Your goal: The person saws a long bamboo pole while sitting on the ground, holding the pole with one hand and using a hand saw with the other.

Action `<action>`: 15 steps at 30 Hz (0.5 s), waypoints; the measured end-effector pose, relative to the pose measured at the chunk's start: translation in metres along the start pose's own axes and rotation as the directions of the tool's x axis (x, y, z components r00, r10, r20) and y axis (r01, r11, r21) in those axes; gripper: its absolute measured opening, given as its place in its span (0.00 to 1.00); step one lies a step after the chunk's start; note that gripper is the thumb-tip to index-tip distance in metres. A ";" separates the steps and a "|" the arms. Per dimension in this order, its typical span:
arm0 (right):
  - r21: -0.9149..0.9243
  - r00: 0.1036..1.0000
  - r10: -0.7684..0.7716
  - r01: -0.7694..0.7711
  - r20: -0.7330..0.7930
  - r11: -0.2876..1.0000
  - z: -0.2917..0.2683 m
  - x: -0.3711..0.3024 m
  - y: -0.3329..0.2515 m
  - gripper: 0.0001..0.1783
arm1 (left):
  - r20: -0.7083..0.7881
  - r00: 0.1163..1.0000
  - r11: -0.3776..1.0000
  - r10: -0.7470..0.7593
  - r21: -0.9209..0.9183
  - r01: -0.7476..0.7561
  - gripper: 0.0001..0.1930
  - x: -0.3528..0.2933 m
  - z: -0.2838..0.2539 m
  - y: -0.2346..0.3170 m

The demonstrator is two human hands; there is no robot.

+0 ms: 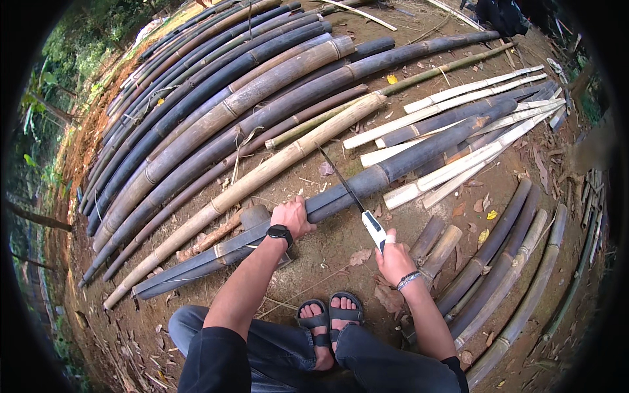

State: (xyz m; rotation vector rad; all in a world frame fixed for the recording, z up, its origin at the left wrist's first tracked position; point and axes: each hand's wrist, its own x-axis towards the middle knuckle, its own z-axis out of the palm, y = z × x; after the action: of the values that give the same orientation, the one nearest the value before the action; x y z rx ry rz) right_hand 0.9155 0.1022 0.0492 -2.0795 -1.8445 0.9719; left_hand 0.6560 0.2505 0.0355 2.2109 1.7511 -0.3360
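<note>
A dark bamboo pole (363,181) lies slantwise in front of me, with a long split running along its near left part. My left hand (293,217) is wrapped round this pole, a black watch on its wrist. To the right, my right hand (396,257) grips the white and black handle of a hand saw (372,226). The saw's thin dark blade crosses the pole and points up toward a pale bamboo pole (262,172) behind it. Whether the teeth have cut into the bamboo, I cannot tell. A short log (257,217) sits by the dark pole near my left hand.
Long bamboo poles (229,108) lie side by side across the far left. Pale split strips (452,173) are piled at the right, partly under the dark pole. Shorter bamboo pieces (488,262) lie at the near right. My sandalled feet (329,321) stand on bare soil with dry leaves.
</note>
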 end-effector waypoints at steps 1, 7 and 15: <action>-0.009 1.000 -0.002 0.002 -0.008 1.000 -0.002 0.003 -0.005 0.26 | 0.045 0.999 1.000 -0.015 -0.008 0.015 0.36 0.001 -0.007 -0.001; 0.031 1.000 0.012 -0.011 -0.024 0.999 -0.001 -0.005 -0.006 0.26 | -0.001 1.000 1.000 -0.003 0.003 0.003 0.36 0.004 -0.001 -0.004; 0.048 0.999 -0.008 0.010 -0.046 0.999 0.009 -0.029 0.005 0.23 | -0.021 1.000 1.000 -0.004 0.015 0.004 0.38 0.005 -0.003 -0.004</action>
State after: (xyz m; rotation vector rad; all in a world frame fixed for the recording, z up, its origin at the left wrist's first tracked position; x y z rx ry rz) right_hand 0.9141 0.0710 0.0496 -2.0464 -1.7884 0.9491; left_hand 0.6527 0.2567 0.0362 2.2291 1.7698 -0.3285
